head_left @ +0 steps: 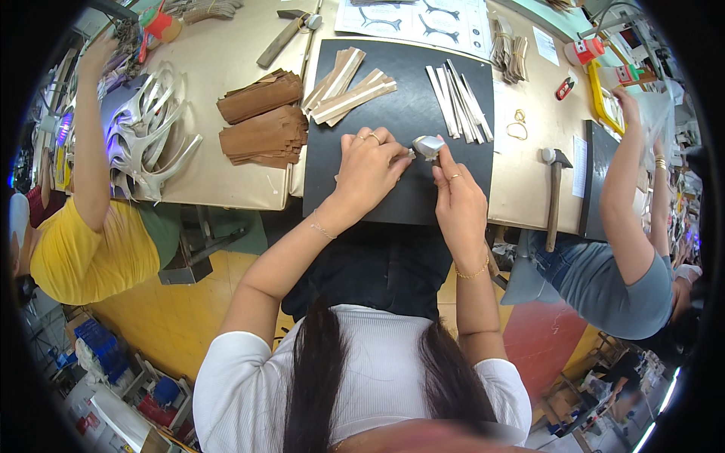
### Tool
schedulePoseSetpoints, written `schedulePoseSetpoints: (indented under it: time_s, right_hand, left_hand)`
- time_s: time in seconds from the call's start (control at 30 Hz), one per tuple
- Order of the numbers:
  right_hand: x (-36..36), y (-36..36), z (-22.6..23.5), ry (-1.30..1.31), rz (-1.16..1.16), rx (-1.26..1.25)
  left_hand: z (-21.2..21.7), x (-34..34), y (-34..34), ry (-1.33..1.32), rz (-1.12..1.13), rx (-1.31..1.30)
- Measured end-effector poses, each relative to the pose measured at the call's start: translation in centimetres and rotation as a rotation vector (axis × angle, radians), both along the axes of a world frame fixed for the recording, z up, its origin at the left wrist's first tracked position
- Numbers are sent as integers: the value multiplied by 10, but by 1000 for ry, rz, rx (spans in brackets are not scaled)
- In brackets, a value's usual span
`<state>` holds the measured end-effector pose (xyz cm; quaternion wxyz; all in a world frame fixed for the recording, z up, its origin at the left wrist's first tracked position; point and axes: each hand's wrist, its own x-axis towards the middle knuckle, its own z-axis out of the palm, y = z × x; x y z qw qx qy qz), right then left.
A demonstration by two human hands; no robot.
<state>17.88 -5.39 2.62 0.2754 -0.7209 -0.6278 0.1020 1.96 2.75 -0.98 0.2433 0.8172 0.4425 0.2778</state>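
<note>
Over the black work mat [408, 198], my left hand [370, 172] is closed, thumb and fingertips pinched on the end of a small pale strip [410, 154] mostly hidden under the hand. Close beside it, my right hand [459, 195] grips a shiny silver-white rounded piece [429, 145] between thumb and forefinger; its exact kind is unclear. Beyond my left hand lie tan strips with a white stripe [353, 97], crossing one another. Several thin white strips [459, 102] are fanned out beyond my right hand.
Two stacks of brown leather pieces [263, 124] lie left of the mat. Hammers rest at the far left [283, 39] and at the right [555, 192]. Printed sheets [461, 26] lie at the back. Co-workers in yellow [94, 253] and grey-blue [615, 283] flank me.
</note>
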Motion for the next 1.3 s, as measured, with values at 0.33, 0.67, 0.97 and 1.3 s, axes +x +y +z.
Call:
schedulePoseSetpoints:
  time_s: [0.33, 0.67, 0.97, 1.3]
  right_hand:
    - [-2, -6, 1, 33, 13, 6]
    - [-4, -3, 1, -28, 17, -46]
    - [-5, -3, 2, -59, 6, -88]
    - [-8, -3, 3, -134, -26, -164]
  left_hand:
    - [9, 11, 4, 73, 125, -197]
    - [9, 15, 9, 121, 148, -212]
    - [11, 15, 8, 124, 140, -231]
    - [7, 4, -5, 50, 139, -112]
